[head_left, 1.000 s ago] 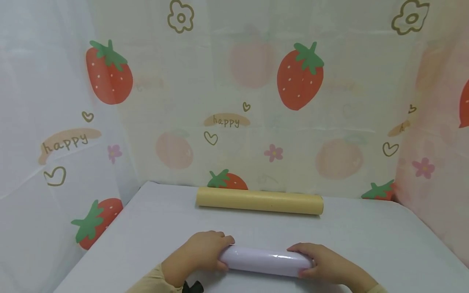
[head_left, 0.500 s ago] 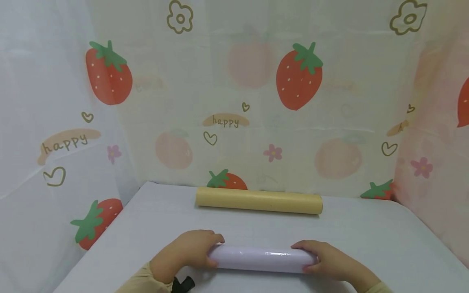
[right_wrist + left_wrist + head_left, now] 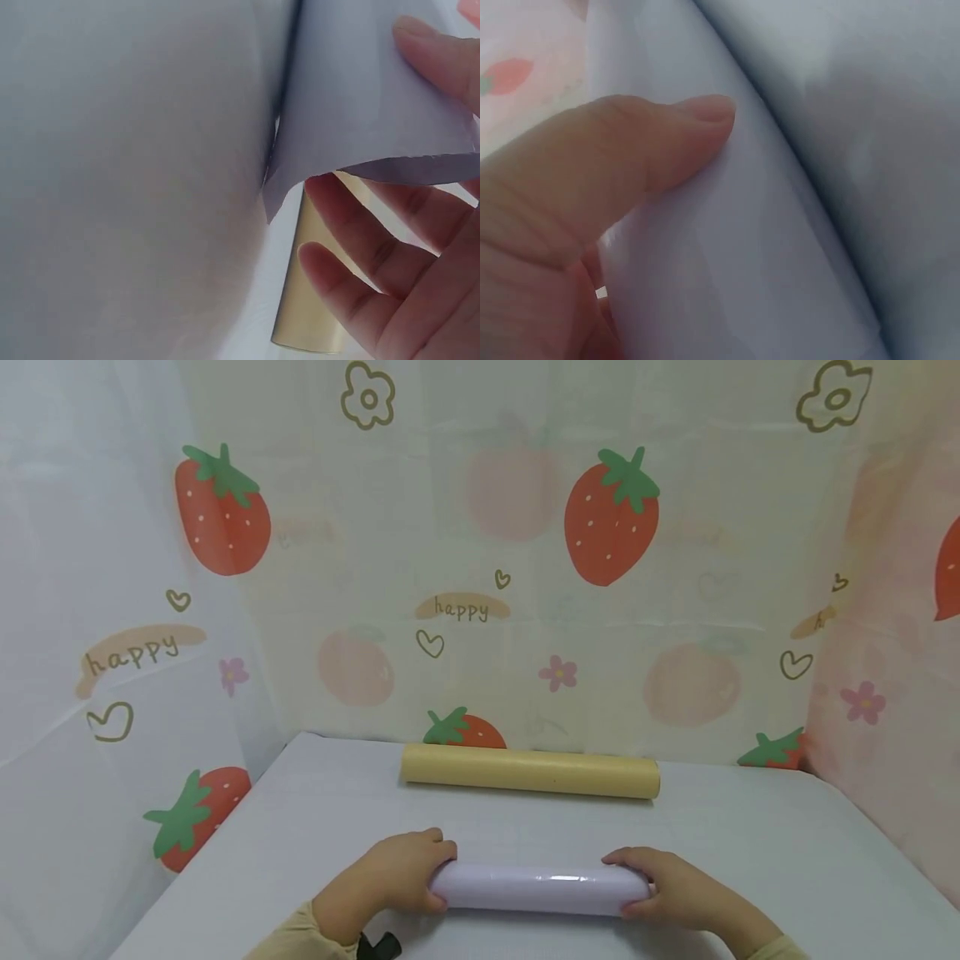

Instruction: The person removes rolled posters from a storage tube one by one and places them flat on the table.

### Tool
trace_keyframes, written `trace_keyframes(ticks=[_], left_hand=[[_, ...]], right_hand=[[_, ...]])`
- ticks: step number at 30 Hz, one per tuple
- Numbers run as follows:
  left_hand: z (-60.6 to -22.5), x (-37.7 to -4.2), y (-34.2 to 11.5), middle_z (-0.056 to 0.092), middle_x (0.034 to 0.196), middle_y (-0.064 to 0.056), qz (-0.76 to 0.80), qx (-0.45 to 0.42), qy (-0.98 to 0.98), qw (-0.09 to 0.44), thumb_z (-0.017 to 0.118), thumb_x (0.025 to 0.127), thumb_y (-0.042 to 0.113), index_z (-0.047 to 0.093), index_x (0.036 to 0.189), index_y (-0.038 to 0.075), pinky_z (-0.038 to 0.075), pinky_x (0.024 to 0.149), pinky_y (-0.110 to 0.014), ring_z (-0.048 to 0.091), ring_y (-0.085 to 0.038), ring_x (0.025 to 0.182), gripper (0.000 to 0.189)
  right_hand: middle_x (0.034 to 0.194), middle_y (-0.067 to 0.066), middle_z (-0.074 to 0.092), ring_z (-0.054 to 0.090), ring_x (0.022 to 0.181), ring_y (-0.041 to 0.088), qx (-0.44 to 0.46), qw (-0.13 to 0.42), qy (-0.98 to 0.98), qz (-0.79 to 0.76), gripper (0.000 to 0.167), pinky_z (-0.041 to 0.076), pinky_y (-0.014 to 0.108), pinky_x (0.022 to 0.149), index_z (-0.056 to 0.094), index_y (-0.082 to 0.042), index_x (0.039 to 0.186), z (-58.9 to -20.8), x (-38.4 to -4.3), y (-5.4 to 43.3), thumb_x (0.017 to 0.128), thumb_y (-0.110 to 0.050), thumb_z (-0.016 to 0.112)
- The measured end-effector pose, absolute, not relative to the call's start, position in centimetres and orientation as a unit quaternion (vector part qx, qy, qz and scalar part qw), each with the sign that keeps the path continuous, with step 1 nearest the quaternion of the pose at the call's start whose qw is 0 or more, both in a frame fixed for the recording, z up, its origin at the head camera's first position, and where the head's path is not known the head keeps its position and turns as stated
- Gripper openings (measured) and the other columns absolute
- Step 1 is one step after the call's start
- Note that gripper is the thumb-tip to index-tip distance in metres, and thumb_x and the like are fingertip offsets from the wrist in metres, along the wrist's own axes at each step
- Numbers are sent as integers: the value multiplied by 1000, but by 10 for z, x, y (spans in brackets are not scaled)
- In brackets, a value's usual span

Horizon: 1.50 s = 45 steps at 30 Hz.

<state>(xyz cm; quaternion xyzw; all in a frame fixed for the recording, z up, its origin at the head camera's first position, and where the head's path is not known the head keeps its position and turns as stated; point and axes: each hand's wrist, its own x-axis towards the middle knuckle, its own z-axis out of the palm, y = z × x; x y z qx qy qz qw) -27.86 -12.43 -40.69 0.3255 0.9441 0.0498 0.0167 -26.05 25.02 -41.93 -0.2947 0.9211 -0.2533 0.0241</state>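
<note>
A glossy pale lavender rolled sheet (image 3: 540, 890) lies level across the front of the table, one hand at each end. My left hand (image 3: 408, 870) grips its left end; in the left wrist view the thumb (image 3: 667, 139) lies along the shiny surface. At the other end my right hand (image 3: 671, 889) holds the roll between thumb and fingers. From the right wrist view, the rolled sheet (image 3: 352, 97) shows a hollow end with an uneven edge. The thumb (image 3: 439, 56) rests on its outside, and several fingers (image 3: 375, 247) reach under the rim, partly hidden.
Behind the roll, a yellow-tan tube (image 3: 530, 772) lies near the back edge of the white table (image 3: 300, 827). Curtains (image 3: 465, 527) printed with strawberries enclose the back and sides. A black object (image 3: 380, 947) shows by the left wrist.
The rolled sheet has turned from slanting down to the right to nearly level. My left hand has shifted left, my right hand slightly right and back. The tan tube stays put.
</note>
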Motion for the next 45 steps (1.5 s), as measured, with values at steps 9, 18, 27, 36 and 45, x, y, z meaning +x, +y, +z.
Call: trace_keyframes(ticks=[9, 18, 27, 36, 45], left_hand=[[-413, -282, -122, 56, 79, 10, 57, 315, 947, 14, 78, 65, 39, 48, 97, 21, 44, 64, -29, 51, -5, 69, 47], [-412, -279, -123, 56, 90, 7, 32, 319, 946, -42, 76, 66, 33, 52, 117, 21, 46, 65, -31, 55, -9, 77, 57], [-413, -277, -124, 52, 89, 9, 33, 327, 944, -36, 80, 62, 31, 56, 112, 23, 46, 66, -31, 54, -9, 77, 56], [-414, -276, -126, 52, 92, 10, 48, 339, 939, -42, 80, 58, 49, 54, 119, 23, 46, 68, -31, 53, -10, 81, 71], [-414, -276, -127, 57, 93, 10, 46, 336, 941, -8, 59, 72, 66, 60, 115, 19, 47, 76, -33, 55, -9, 87, 64]], right_hand=[[115, -1, 56, 50, 97, 10, -281, -4, 927, -248, 57, 43, 32, 81, 53, -19, 121, -420, -264, 251, 72, -40, 74], [109, 1, 54, 52, 82, 9, -256, -1, 924, -283, 59, 43, 27, 70, 52, -12, 122, -420, -269, 257, 72, -36, 75], [101, 2, 57, 57, 82, 12, -233, 41, 920, -313, 55, 46, 30, 70, 54, -10, 119, -421, -273, 260, 75, -37, 72], [97, 2, 59, 56, 78, 12, -202, 53, 921, -330, 45, 45, 27, 65, 55, -10, 117, -422, -276, 263, 83, -38, 63], [92, 1, 60, 51, 75, 16, -132, 54, 935, -325, 26, 42, 32, 61, 60, -10, 106, -425, -282, 261, 86, -27, 62]])
